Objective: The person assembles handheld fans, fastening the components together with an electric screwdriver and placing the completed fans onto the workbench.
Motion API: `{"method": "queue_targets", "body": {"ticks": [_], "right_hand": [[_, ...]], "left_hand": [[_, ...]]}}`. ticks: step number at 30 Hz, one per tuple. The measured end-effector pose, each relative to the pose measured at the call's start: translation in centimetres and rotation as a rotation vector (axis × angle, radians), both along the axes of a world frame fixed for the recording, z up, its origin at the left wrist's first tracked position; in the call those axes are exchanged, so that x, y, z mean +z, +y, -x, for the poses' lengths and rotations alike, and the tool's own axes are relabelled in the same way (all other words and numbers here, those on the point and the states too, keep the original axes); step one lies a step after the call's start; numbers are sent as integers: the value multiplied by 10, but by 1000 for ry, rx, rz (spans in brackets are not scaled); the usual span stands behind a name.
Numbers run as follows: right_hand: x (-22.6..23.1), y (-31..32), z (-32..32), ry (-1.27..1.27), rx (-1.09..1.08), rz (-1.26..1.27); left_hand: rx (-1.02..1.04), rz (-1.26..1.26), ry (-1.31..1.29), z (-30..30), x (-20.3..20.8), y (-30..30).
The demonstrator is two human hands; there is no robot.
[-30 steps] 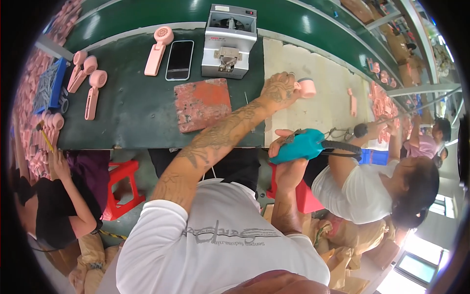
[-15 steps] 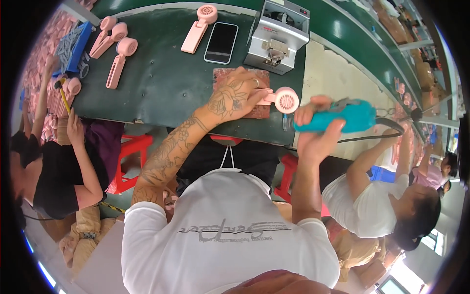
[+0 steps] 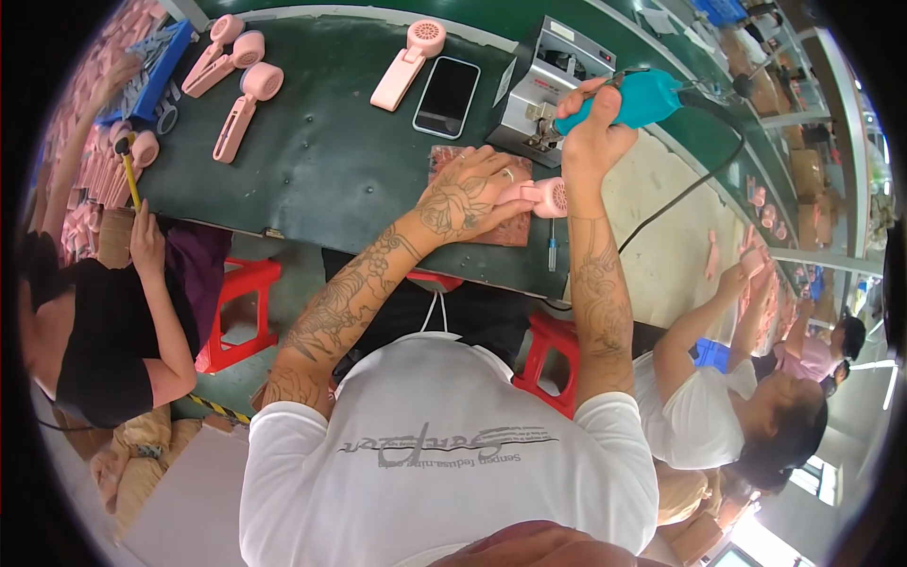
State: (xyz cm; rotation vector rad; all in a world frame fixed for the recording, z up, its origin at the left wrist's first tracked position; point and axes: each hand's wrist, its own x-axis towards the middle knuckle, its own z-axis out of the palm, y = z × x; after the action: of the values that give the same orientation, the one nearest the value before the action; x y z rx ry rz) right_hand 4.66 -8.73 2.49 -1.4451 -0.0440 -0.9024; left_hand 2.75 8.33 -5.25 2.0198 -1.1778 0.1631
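My left hand is closed around a pink handheld fan, pressing it down on a reddish-brown pad. The fan's round grille end sticks out to the right of the fingers. My right hand grips a teal electric screwdriver with a black cord. Its front end points left, at the front of a silver screw feeder; whether the bit touches it cannot be made out. Just below the fan lies a small screwdriver with a bluish handle.
Beyond my left hand are a phone and a pink fan. Several more fans lie at the left, near a blue bin of grey parts. Co-workers sit on both sides; one holds a yellow-handled tool. A red stool stands below the table.
My right hand has carried the electric screwdriver up and left, from beside the fan to the screw feeder. My left hand still holds the fan on the pad; its grille now faces more to the right.
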Motion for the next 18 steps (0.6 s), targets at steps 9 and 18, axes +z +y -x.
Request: {"method": "queue_targets", "body": {"ticks": [9, 18], "right_hand": [[12, 13, 34, 180, 29, -122], [2, 11, 56, 144, 81, -121]], "left_hand": [[19, -88, 101, 0, 20, 6], [29, 2, 22, -1, 11, 3]]}}
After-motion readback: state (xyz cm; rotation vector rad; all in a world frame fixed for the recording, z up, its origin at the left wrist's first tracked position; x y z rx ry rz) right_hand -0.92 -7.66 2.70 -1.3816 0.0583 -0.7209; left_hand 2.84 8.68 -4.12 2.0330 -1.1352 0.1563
